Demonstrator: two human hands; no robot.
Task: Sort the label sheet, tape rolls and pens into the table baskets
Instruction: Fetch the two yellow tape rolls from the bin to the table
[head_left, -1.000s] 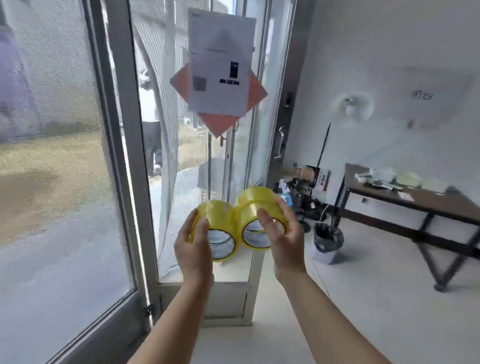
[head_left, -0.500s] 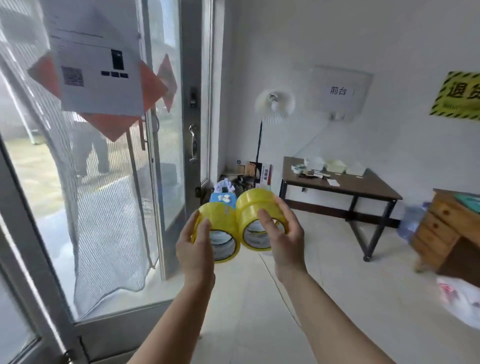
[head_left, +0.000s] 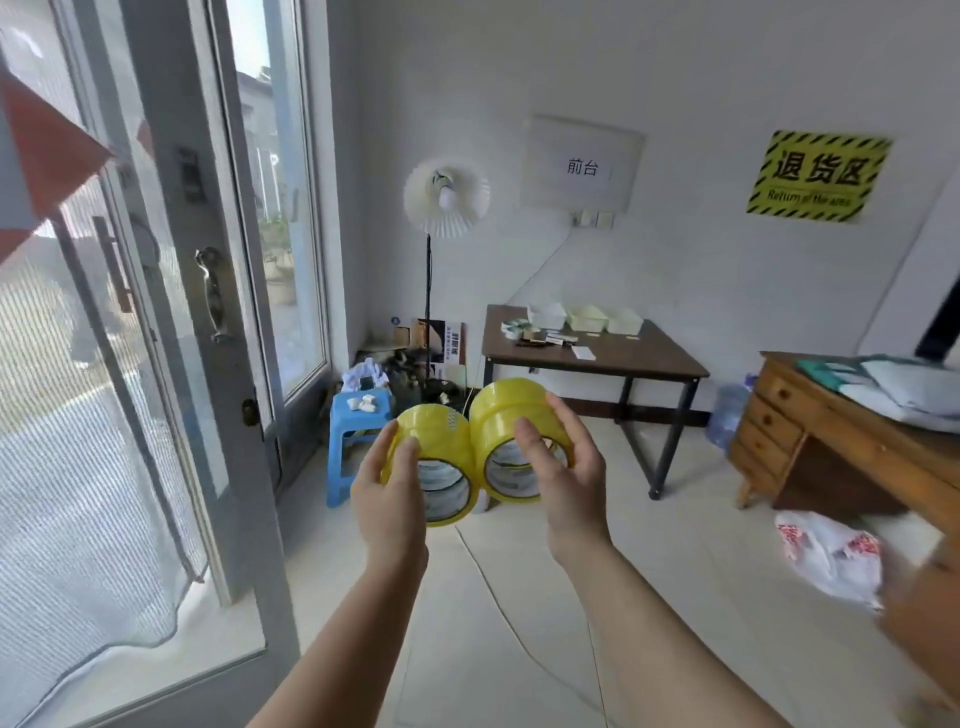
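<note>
**A:** What have you got?

**B:** Two yellow tape rolls, one in each hand, held out in front of me above the floor. My left hand is wrapped round the left roll, with the thumb across the near rim and the fingers curled over the outside. My right hand clasps the right roll the same way. The two rolls touch side by side, open cores facing me.

**A:** And the baskets?

**B:** Across the room, well apart from me. Three pale baskets sit in a row at the back of the dark table by the wall. Smaller tape rolls and some flat bits lie in front of them, too small to make out.

**A:** Anything closer?

**B:** There's a glass door on my left and a blue stool just beyond the rolls, with a floor lamp behind it. To the right is a wooden desk, with a white plastic bag on the floor beside it.
</note>
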